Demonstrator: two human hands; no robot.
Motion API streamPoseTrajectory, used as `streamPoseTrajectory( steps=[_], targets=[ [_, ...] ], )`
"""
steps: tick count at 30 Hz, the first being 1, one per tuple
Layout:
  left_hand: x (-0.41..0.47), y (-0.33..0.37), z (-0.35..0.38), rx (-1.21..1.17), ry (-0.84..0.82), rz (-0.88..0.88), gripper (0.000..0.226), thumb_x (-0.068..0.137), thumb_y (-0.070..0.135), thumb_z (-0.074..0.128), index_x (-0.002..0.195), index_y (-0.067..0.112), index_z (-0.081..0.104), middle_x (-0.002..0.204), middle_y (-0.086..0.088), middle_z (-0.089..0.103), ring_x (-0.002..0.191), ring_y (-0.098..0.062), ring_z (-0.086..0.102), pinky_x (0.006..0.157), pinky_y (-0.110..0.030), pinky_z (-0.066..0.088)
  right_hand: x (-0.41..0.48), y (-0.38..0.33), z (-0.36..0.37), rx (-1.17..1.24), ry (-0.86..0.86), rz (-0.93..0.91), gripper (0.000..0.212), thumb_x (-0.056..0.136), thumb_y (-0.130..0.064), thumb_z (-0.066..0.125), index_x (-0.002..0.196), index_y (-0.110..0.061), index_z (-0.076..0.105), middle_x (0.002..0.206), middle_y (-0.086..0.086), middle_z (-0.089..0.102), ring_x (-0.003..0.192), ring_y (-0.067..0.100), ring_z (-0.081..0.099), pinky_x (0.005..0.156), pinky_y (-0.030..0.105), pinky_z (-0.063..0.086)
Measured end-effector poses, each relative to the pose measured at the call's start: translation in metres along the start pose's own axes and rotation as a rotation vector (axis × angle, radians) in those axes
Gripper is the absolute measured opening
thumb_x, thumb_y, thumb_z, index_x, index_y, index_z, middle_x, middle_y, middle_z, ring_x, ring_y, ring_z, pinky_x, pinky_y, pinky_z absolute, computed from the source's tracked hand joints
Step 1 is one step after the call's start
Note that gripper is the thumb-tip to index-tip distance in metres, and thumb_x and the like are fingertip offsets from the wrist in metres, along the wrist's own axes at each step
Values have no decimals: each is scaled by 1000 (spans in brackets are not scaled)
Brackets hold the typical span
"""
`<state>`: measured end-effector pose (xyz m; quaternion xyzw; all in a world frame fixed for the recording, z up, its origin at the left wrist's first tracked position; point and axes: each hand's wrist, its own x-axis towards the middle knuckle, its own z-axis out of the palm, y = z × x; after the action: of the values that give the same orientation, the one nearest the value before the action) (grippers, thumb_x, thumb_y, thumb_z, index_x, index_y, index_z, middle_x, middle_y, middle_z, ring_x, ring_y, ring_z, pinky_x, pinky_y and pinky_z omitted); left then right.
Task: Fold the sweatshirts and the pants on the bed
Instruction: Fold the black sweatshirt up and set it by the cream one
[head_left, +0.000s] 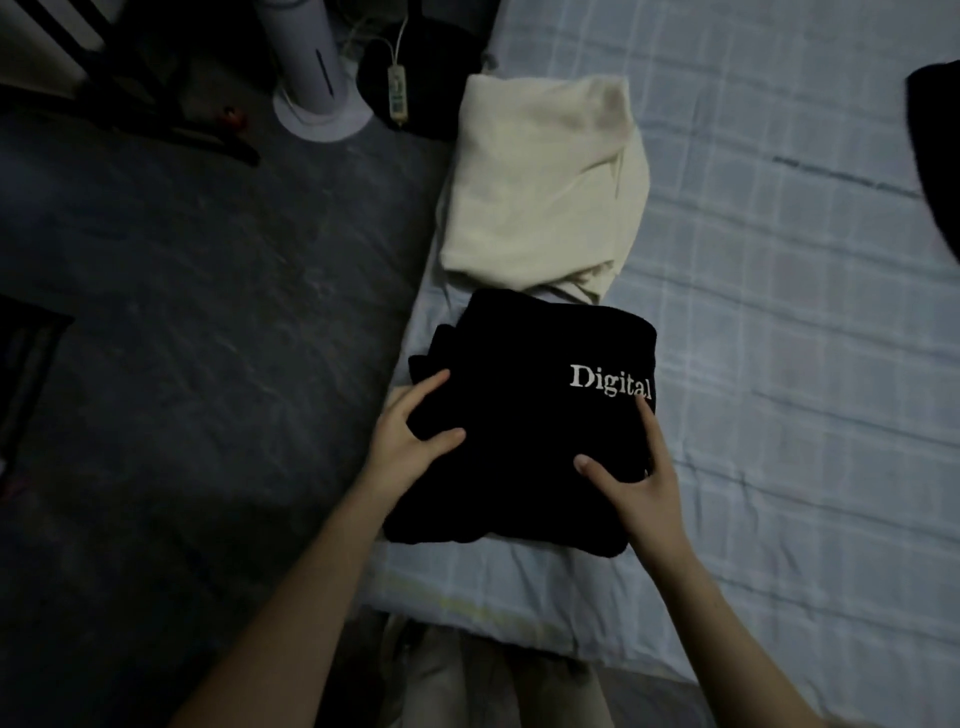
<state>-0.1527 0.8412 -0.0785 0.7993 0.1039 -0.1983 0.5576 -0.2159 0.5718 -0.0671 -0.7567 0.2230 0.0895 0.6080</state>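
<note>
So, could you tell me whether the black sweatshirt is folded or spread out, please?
Folded: the black sweatshirt lies as a compact, layered rectangle on the bed.

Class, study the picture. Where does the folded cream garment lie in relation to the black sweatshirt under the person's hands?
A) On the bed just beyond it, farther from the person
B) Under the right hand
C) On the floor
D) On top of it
A: the cream garment lies folded on the bed just past the far edge of the black sweatshirt, which the left hand and the right hand grip at its sides.
</note>
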Motion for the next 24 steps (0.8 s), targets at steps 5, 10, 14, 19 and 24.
streamPoseTrajectory(
  steps=[5,10,14,19,24],
  targets=[
    [16,9,-17,-22,51,155,67,75,26,82,132,49,53,124,6,52,118,-2,55,103,-20,43,14,-12,1,10,34,-104,90,73,-43,84,147,-51,34,149,-29,40,137,-2,40,106,29,44],
    [41,-4,10,15,-49,-1,68,81,14,79,140,29,50,137,-2,50,130,-16,49,109,-24,39,34,-1,2,-37,-21,6,91,75,-39,83,147,-54,29,149,-25,41,135,-2,42,97,12,47],
    [49,5,14,179,-34,-53,70,82,14,78,144,18,47,142,-15,47,133,-31,45,112,-34,36,42,-6,-4,-281,-22,87,94,75,-52,79,149,-52,22,158,-5,27,143,18,33,113,39,38],
    [18,33,61,767,196,382,55,96,35,43,149,22,38,156,-13,33,144,-35,30,116,-50,24,44,-22,19,-878,148,-342,66,96,-54,34,156,-28,26,164,7,21,151,30,17,119,49,19],
    [46,-18,95,902,15,468,56,101,38,25,156,27,21,163,4,19,152,-20,12,122,-47,11,73,28,44,-940,124,-345,59,100,-45,30,157,-30,21,165,-2,19,153,22,10,123,46,11]
  ],
)
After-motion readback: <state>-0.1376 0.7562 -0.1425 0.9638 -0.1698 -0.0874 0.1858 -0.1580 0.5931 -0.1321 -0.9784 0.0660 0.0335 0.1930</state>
